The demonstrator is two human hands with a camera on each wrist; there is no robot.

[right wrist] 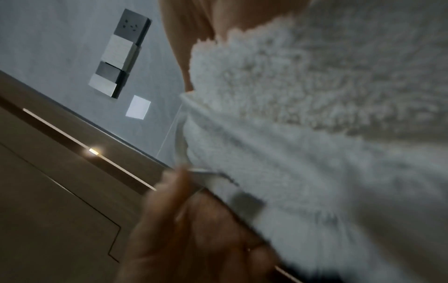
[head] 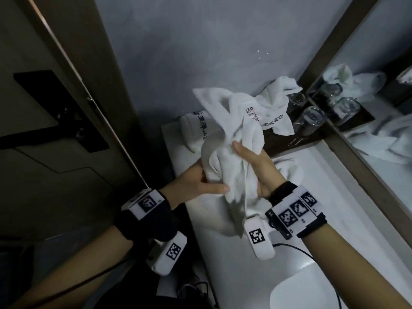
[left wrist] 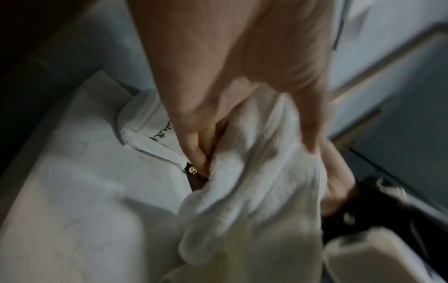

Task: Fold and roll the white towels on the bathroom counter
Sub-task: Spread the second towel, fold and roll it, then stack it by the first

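A crumpled white towel (head: 231, 139) with dark lettering is held up above the white counter (head: 312, 197). My left hand (head: 200, 181) grips its lower bunch from the left, thumb across the cloth. My right hand (head: 256, 166) holds it from the right, thumb up on the fabric. The left wrist view shows my left hand's fingers (left wrist: 194, 145) curled into the towel (left wrist: 254, 181). Terry cloth of the towel (right wrist: 303, 124) fills the right wrist view. A rolled towel (head: 194, 130) with lettering lies at the counter's far left. Another loose towel (head: 276, 103) is heaped behind.
Upturned drinking glasses (head: 312, 117) stand on a dark tray at the back right, beside a framed mirror (head: 379, 97). A sink basin (head: 303, 291) opens at the near right. A dark door (head: 55, 130) is to the left, and a grey wall is behind the counter.
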